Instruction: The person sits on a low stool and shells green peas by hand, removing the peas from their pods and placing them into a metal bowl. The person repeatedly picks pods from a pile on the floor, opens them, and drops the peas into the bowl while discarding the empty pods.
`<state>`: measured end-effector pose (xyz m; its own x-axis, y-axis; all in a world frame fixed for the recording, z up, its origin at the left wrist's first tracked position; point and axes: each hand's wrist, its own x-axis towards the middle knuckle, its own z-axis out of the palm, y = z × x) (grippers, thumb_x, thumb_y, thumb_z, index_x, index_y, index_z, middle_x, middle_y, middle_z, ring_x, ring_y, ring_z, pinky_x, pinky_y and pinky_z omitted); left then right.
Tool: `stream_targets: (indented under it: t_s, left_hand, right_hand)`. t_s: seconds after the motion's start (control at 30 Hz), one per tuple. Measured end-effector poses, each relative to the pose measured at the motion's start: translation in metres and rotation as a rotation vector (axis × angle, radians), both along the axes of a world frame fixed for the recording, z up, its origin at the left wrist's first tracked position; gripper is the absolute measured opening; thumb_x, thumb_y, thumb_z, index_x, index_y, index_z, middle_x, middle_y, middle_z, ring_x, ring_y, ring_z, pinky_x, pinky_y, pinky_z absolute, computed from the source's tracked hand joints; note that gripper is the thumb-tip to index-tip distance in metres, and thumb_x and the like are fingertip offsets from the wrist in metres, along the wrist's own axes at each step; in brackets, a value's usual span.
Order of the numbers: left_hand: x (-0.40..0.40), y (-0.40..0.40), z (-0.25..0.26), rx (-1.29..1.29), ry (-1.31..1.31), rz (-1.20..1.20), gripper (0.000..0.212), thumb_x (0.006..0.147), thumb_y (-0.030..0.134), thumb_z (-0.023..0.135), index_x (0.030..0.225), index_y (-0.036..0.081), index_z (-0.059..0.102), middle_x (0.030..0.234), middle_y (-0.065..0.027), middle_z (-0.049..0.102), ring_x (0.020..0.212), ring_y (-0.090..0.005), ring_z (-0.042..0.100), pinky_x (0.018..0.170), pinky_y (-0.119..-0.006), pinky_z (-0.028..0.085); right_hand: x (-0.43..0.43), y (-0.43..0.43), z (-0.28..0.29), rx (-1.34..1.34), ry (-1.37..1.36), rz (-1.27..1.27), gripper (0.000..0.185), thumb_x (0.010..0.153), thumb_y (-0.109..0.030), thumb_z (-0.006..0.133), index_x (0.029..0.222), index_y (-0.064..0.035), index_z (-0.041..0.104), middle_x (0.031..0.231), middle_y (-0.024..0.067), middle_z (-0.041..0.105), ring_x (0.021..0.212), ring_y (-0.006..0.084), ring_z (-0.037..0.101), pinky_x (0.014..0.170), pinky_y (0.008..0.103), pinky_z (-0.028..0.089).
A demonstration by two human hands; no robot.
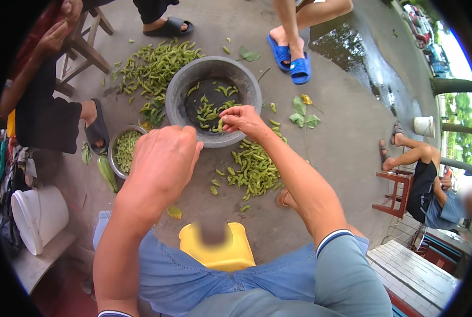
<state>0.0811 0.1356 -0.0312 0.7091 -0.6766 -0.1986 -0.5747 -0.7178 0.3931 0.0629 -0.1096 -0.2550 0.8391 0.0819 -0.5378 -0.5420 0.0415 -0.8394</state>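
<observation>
A grey plastic basin (pixel 213 63) stands on the ground before me with several green soybean pods (pixel 209 112) in its bottom. Over its right side, my right hand (pixel 242 121) pinches a soybean pod (pixel 220 125) between thumb and fingers. My left hand (pixel 158 158) is raised nearer the camera with its fingers curled; its back hides whatever it may hold. Partly covered by that hand is a steel bowl (pixel 117 168) of shelled green beans (pixel 127 149). One heap of pods (pixel 160 65) lies behind the basin's left side, another heap (pixel 255 168) in front at right.
A yellow plastic stool (pixel 236 253) is between my knees. At left are a person's hand (pixel 53 37), a black slipper (pixel 97 126), a wooden stool (pixel 87 51) and a white bucket (pixel 41 218). Blue slippers (pixel 299 67) are on another person's feet near a puddle (pixel 350 51). Someone sits far right.
</observation>
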Motion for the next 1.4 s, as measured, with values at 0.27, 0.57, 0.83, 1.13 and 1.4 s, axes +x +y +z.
stream_targets:
  t_s: [0.27,0.57,0.83,1.13,1.4]
  left_hand:
    - [-0.030,-0.051,0.000,-0.445,0.261,-0.005,0.024,0.096,0.015,0.062,0.107,-0.006,0.065,0.097,-0.0160,0.072,0.087,-0.0281,0.071,0.075,-0.039,0.055]
    - [-0.061,-0.112,0.028,-0.601,1.062,-0.153,0.026,0.097,0.019,0.064,0.097,-0.006,0.067,0.082,-0.0064,0.070,0.072,-0.0118,0.069,0.065,-0.027,0.056]
    - [-0.065,-0.131,0.037,-0.469,1.264,-0.311,0.026,0.102,0.023,0.058,0.097,-0.001,0.069,0.078,-0.0005,0.066,0.063,-0.0066,0.062,0.056,-0.023,0.045]
    - [-0.076,-0.149,0.042,-0.504,1.391,-0.267,0.024,0.100,0.021,0.062,0.100,-0.001,0.073,0.076,-0.0007,0.067,0.058,-0.0055,0.057,0.053,-0.022,0.043]
    - [-0.079,-0.151,0.044,-0.537,1.277,-0.238,0.027,0.098,0.020,0.065,0.083,-0.002,0.073,0.065,0.0008,0.062,0.052,-0.0039,0.052,0.048,-0.022,0.039]
  right_hand:
    - [-0.078,-0.014,0.191,0.136,-0.236,-0.087,0.021,0.096,-0.016,0.066,0.111,-0.0015,0.069,0.087,0.0021,0.068,0.076,0.0076,0.064,0.068,0.0226,0.054]
    - [-0.173,-0.040,0.270,0.106,-0.255,-0.357,0.024,0.098,-0.020,0.065,0.107,0.0017,0.068,0.085,0.0028,0.068,0.069,0.0056,0.062,0.063,0.0211,0.053]
    - [-0.198,-0.057,0.271,0.288,-0.253,-0.458,0.017,0.098,-0.014,0.064,0.103,0.0016,0.067,0.081,0.0031,0.065,0.066,0.0063,0.061,0.057,0.0202,0.050]
    - [-0.212,-0.066,0.275,0.353,-0.231,-0.482,0.020,0.096,-0.016,0.068,0.103,0.0022,0.069,0.081,0.0031,0.067,0.066,0.0060,0.059,0.057,0.0191,0.047]
    - [-0.217,-0.051,0.275,0.199,-0.314,-0.578,0.017,0.096,-0.013,0.068,0.104,0.0021,0.069,0.085,0.0041,0.069,0.067,0.0050,0.059,0.057,0.0190,0.047]
